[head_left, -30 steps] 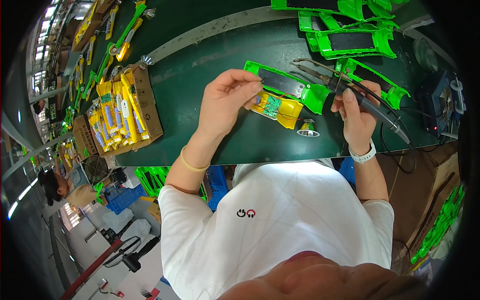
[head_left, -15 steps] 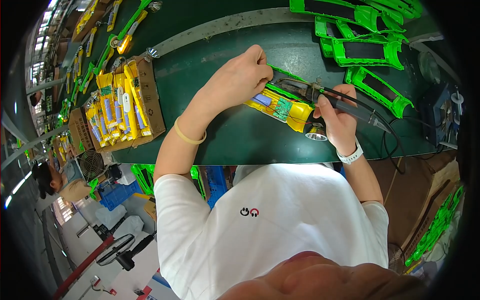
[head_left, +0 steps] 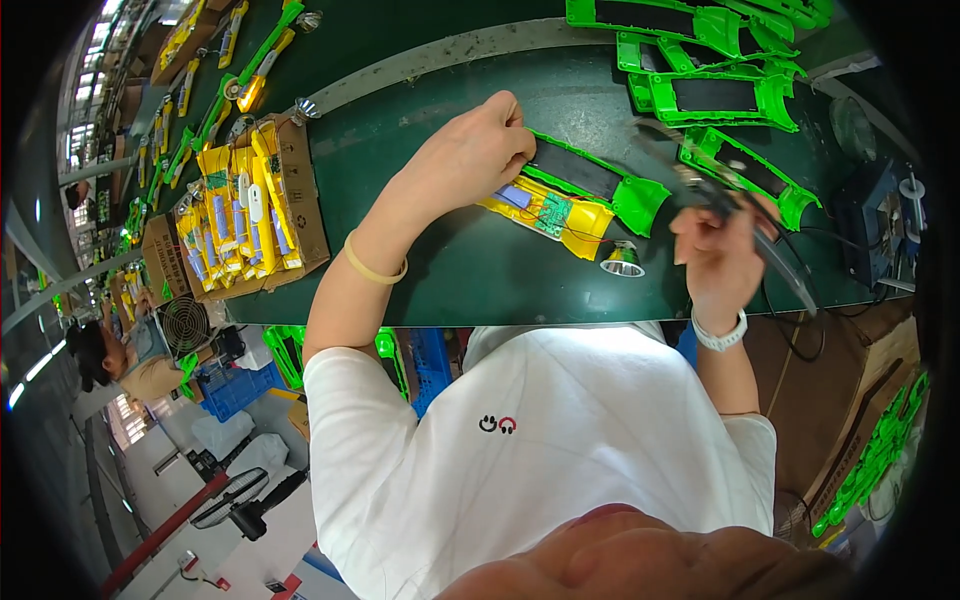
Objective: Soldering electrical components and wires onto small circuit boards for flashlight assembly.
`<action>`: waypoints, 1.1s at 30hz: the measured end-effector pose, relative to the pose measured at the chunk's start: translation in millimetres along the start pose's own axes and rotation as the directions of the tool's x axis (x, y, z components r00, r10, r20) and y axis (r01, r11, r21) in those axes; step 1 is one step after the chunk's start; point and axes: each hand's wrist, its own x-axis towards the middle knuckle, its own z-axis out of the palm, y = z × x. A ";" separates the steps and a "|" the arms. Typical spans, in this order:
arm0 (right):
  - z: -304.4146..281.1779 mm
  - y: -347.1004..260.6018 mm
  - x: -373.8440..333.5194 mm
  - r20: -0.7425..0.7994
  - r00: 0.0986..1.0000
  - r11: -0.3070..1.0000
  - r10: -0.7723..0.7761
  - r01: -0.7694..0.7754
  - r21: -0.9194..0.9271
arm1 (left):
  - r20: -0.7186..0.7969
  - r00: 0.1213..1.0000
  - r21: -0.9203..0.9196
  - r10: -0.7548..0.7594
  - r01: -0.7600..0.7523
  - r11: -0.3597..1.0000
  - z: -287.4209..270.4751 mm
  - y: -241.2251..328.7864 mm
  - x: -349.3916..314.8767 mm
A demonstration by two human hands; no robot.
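Observation:
My left hand (head_left: 478, 152) is closed in a pinch at the left end of a green plastic housing half (head_left: 642, 200) with a dark panel. Alongside that end lies a yellow housing (head_left: 588, 238), carrying a purple battery cell (head_left: 514, 196) and a small green circuit board (head_left: 555, 213) with thin wires. A shiny reflector cup (head_left: 622, 262) rests at the yellow housing's right end. Off to the right, clear of these parts, my right hand (head_left: 722, 262) is closed around a dark soldering iron (head_left: 788, 262); motion smears its tip.
Several green housings (head_left: 720, 95) lie at the far right. A blue soldering station (head_left: 868, 225) stands at the right edge, cables beside it. To the left, a cardboard box (head_left: 300, 180) holds several yellow assemblies. A person (head_left: 130, 355) sits farther left.
My right hand has pulled the soldering iron away to the right from the assembly. The green housing's right end is now uncovered. My left hand has hardly moved.

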 end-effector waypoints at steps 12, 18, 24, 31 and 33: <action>37.2 -111.2 -36.7 0.401 0.916 0.728 -0.025 -0.258 0.635 | 0.051 0.995 -0.040 -0.087 0.089 0.995 -9.9 9.2 -1.1; 31.0 -121.2 -37.8 0.384 0.919 0.709 0.092 -0.331 0.623 | 0.093 0.991 -0.051 -0.097 0.102 0.993 -13.2 8.5 1.9; 38.6 -121.7 -38.1 0.389 0.920 0.713 0.045 -0.302 0.633 | -0.170 0.985 -0.031 0.002 -0.007 1.000 -4.8 -3.1 6.8; 58.1 -111.4 -44.2 0.384 0.923 0.718 0.001 -0.268 0.643 | -0.184 0.960 -0.121 0.212 -0.236 0.964 -5.5 -10.2 -19.2; 65.5 -109.6 -41.0 0.395 0.919 0.715 0.003 -0.278 0.642 | -0.142 0.970 -0.234 0.196 -0.225 0.946 -3.6 -2.3 -37.6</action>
